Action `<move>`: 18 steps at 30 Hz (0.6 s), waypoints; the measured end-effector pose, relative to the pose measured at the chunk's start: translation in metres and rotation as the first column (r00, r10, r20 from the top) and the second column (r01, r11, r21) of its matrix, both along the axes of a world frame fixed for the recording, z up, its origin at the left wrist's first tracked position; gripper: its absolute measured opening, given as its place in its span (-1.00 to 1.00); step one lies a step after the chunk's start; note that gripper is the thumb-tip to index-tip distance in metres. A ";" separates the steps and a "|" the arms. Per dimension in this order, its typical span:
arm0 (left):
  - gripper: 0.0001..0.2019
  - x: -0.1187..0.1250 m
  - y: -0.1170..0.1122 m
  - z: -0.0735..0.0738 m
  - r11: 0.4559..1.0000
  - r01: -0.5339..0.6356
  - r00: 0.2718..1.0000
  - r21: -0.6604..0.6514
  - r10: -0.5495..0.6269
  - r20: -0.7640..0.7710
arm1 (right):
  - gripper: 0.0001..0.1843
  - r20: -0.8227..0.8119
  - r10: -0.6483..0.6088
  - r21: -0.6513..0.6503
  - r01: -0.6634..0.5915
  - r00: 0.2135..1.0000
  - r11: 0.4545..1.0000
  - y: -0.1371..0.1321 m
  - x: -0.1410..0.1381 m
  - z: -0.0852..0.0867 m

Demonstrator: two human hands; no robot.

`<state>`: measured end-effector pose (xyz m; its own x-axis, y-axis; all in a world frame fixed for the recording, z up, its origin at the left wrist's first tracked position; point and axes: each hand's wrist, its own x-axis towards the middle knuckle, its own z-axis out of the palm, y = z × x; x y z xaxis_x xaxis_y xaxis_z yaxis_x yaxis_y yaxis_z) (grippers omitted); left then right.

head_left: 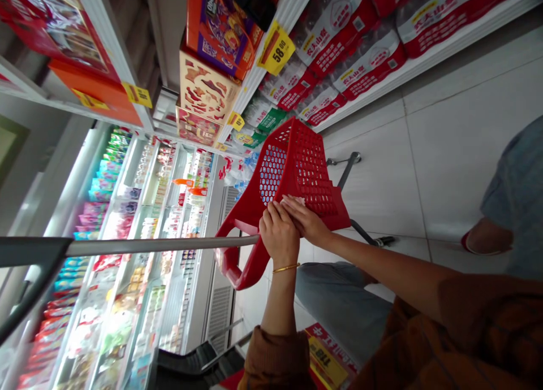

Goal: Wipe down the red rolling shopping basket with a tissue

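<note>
A red plastic shopping basket (307,172) with a honeycomb mesh wall is tilted in front of me, its long handle (231,260) reaching down-left. My left hand (279,234), with a gold bangle (286,268) on the wrist, curls around the basket's rim. My right hand (306,219) lies beside it with its fingers over the same rim. A small pale item (293,200) shows just under my fingertips, but I cannot tell what it is. The basket's inside is mostly hidden by the angle and my hands.
A lit refrigerated display (148,237) full of packaged goods stands left, and shelves of red-labelled bottled water packs (339,51) stand above. A grey metal rail (161,245) crosses the left side. Another person's leg (504,209) stands on the tiled floor (424,152) at right.
</note>
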<state>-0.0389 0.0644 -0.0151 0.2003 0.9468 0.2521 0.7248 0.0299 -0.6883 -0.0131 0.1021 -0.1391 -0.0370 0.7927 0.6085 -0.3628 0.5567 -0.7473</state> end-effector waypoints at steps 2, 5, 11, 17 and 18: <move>-0.59 -0.002 -0.001 0.001 1.000 -0.018 1.000 -0.011 0.018 -0.001 | -0.48 0.040 -0.017 0.036 0.016 0.999 0.999 0.001 -0.002 -0.013; -0.58 -0.006 -0.004 0.002 0.999 -0.020 1.000 -0.034 0.021 0.007 | -0.48 0.121 -0.052 0.070 0.044 0.991 0.997 0.000 -0.003 -0.035; -0.58 -0.018 -0.011 0.000 1.000 0.027 1.000 -0.017 -0.026 0.012 | -0.48 0.260 -0.085 0.119 0.056 0.962 0.991 -0.009 -0.001 -0.074; -0.60 -0.029 -0.023 -0.001 0.997 0.072 0.996 -0.008 -0.071 0.062 | -0.45 0.256 -0.115 0.117 0.087 0.960 0.989 -0.023 -0.003 -0.065; -0.60 -0.031 -0.025 -0.001 0.997 0.076 0.995 -0.003 -0.076 0.071 | -0.43 0.232 -0.129 0.113 0.105 0.964 0.988 -0.024 -0.005 -0.056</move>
<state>-0.0695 0.0395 -0.0163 0.2537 0.9309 0.2627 0.7720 -0.0312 -0.6348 -0.0182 0.0783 -0.1951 -0.1006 0.7365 0.6689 -0.1092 0.6601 -0.7432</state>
